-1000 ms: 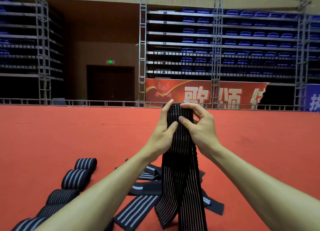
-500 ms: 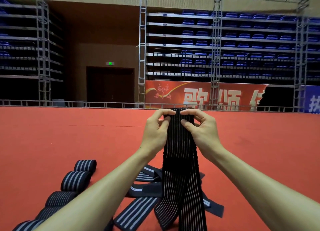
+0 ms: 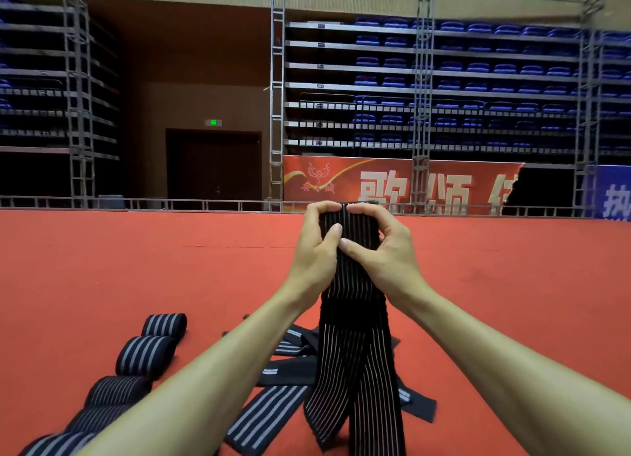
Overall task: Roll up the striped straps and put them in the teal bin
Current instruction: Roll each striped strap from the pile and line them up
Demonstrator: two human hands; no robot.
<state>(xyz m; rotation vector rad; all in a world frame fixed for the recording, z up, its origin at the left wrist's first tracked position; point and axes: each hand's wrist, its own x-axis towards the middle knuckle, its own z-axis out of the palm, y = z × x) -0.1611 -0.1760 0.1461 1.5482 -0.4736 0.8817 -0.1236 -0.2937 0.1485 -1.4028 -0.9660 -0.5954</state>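
Head view: a wide red carpet floor [image 3: 102,285] runs out to a low metal rail, and beyond it rise tiers of stands [image 3: 478,80] with blue seats, crossed by upright metal trusses [image 3: 421,97]. Below the stands hangs a red banner [image 3: 392,186] with large pale characters, and to its left is a dark double doorway [image 3: 213,169]. In front of the person, a long black striped strap [image 3: 355,319] is held up in the air. Its top end is bunched between both hands, and the rest hangs down in two tails towards the carpet. Under those tails lies a heap of loose straps [image 3: 266,418], flat and crossing one another. To the left of the heap, a row of rolled straps [image 3: 146,355] sits on the carpet, each one just beside the next. The left hand [image 3: 314,250] and the right hand [image 3: 386,254] both grip the strap's top end, fingers curled over its upper edge and thumbs pressed on the near face, tips almost meeting. A small green exit sign [image 3: 213,123] glows above the doorway.
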